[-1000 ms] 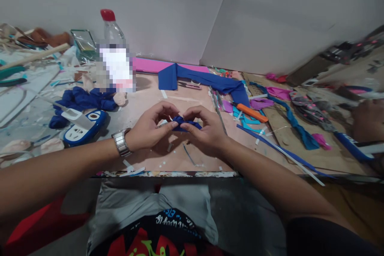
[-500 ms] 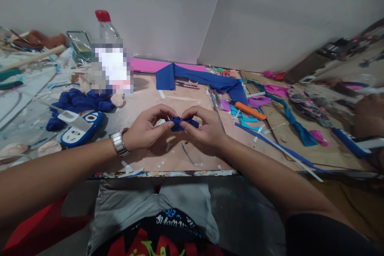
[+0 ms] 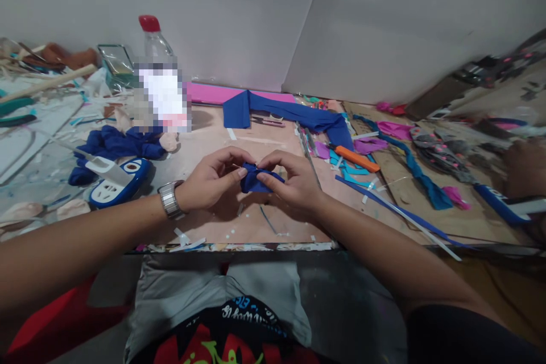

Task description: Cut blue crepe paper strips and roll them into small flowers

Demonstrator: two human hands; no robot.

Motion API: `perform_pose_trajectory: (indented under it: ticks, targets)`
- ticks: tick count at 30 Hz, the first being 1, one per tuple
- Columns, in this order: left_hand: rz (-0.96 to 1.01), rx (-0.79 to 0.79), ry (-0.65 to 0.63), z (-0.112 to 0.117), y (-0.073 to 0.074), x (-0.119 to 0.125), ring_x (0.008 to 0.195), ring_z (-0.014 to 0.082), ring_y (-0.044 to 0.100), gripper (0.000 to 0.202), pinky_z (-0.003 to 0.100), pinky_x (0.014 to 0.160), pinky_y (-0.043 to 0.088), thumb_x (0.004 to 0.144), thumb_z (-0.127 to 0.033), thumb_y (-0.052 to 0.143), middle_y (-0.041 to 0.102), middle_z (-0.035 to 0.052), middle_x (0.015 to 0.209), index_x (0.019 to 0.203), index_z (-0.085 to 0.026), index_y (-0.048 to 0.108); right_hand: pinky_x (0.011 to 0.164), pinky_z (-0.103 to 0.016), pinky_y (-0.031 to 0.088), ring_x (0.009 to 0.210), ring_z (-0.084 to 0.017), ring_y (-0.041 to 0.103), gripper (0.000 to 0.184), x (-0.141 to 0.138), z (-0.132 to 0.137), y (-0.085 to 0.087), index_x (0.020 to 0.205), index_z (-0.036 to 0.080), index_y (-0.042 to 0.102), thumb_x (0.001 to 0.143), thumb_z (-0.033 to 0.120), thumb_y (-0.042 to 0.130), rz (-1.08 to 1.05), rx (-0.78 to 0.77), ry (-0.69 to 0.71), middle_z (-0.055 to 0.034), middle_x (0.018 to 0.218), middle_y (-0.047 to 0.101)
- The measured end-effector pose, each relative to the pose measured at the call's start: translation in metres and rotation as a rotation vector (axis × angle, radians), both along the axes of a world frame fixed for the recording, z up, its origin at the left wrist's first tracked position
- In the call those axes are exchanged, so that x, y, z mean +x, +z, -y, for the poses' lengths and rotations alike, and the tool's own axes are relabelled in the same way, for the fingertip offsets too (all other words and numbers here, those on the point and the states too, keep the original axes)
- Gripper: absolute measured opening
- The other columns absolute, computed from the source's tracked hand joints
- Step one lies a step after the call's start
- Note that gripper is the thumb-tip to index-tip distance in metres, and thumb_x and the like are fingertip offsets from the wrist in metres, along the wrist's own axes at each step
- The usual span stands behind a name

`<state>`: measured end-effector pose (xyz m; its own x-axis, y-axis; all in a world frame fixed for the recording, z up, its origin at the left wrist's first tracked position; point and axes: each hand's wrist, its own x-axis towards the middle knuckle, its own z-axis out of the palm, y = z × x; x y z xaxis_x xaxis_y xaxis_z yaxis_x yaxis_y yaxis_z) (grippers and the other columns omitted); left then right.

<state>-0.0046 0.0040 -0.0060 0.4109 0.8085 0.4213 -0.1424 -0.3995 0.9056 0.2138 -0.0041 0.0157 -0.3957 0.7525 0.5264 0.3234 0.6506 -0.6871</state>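
Note:
A small gathered piece of dark blue fabric (image 3: 255,182) is held between my two hands, above the middle of the work board. My left hand (image 3: 215,180) pinches its left end between thumb and fingers. From the other side, my right hand (image 3: 294,181) grips it, the thumb lying across its front. The fingertips behind the fabric are partly hidden. Beyond my hands lies a long folded strip of blue fabric (image 3: 294,112), with a pair of small scissors or snips (image 3: 268,121) beneath its bend.
To the left are crumpled blue fabric (image 3: 121,145), a blue-and-white power strip (image 3: 121,182) and a bottle with a red cap (image 3: 149,24). An orange cutter (image 3: 356,159) lies to the right among scraps. Another person's hand (image 3: 526,162) is at the far right.
The blue fabric between my fingers has been turned, so more of its lower flap faces me. Both hands stay in nearly the same place.

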Motion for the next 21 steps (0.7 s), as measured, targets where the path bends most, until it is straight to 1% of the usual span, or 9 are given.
perform_pose_trajectory:
  ticks: [5,8,12,15,18,21]
  targets:
    - [-0.006,-0.014,-0.037,0.0008,0.0000,-0.0005,0.097,0.0162,0.067,0.017,0.030,0.089,0.056,0.095,-0.029,0.067,0.070,0.0072,0.104,0.109,-0.019,0.068,0.075,-0.029,0.053,0.078,-0.016,0.067,0.012,-0.0007,-0.0011,0.0002,0.093,0.020,0.071,0.090,0.030,0.074,-0.024,0.002,-0.008,-0.0024,0.085,0.073]
    - [0.001,-0.032,-0.053,0.0006,-0.0002,-0.0006,0.096,0.0167,0.068,0.017,0.031,0.089,0.056,0.094,-0.030,0.069,0.071,0.0076,0.105,0.107,-0.019,0.069,0.075,-0.030,0.053,0.079,-0.017,0.067,0.015,-0.0013,-0.0021,0.0002,0.089,0.020,0.071,0.090,0.034,0.075,-0.032,0.008,0.002,-0.0033,0.085,0.073]
    - [-0.018,-0.041,-0.070,0.0002,-0.0011,-0.0016,0.099,0.0187,0.069,0.018,0.034,0.091,0.056,0.094,-0.031,0.068,0.073,0.0084,0.106,0.108,-0.020,0.071,0.075,-0.031,0.053,0.079,-0.017,0.067,0.017,-0.0019,-0.0019,0.0003,0.087,0.020,0.071,0.090,0.036,0.076,-0.045,0.020,0.009,-0.0036,0.084,0.073]
    - [-0.042,-0.019,-0.043,0.0014,-0.0017,-0.0018,0.098,0.0192,0.070,0.021,0.034,0.089,0.057,0.092,-0.032,0.071,0.074,0.0090,0.106,0.109,-0.019,0.071,0.075,-0.031,0.052,0.078,-0.017,0.067,0.017,-0.0023,-0.0010,-0.0002,0.086,0.020,0.071,0.091,0.036,0.075,-0.023,0.020,-0.003,-0.0031,0.083,0.073]
    - [-0.078,0.003,0.018,0.0040,-0.0010,-0.0007,0.093,0.0184,0.070,0.025,0.032,0.085,0.057,0.087,-0.033,0.077,0.075,0.0085,0.103,0.107,-0.019,0.071,0.073,-0.030,0.052,0.077,-0.016,0.066,0.019,-0.0027,-0.0009,-0.0018,0.085,0.020,0.070,0.091,0.038,0.075,-0.010,0.012,-0.007,-0.0027,0.083,0.072]
    - [-0.109,0.003,0.056,0.0056,0.0008,0.0006,0.090,0.0179,0.070,0.023,0.031,0.083,0.057,0.088,-0.035,0.076,0.075,0.0075,0.100,0.103,-0.018,0.071,0.073,-0.030,0.052,0.076,-0.016,0.067,0.021,-0.0024,-0.0016,-0.0022,0.084,0.020,0.072,0.090,0.039,0.076,-0.013,0.003,0.005,-0.0030,0.082,0.073]
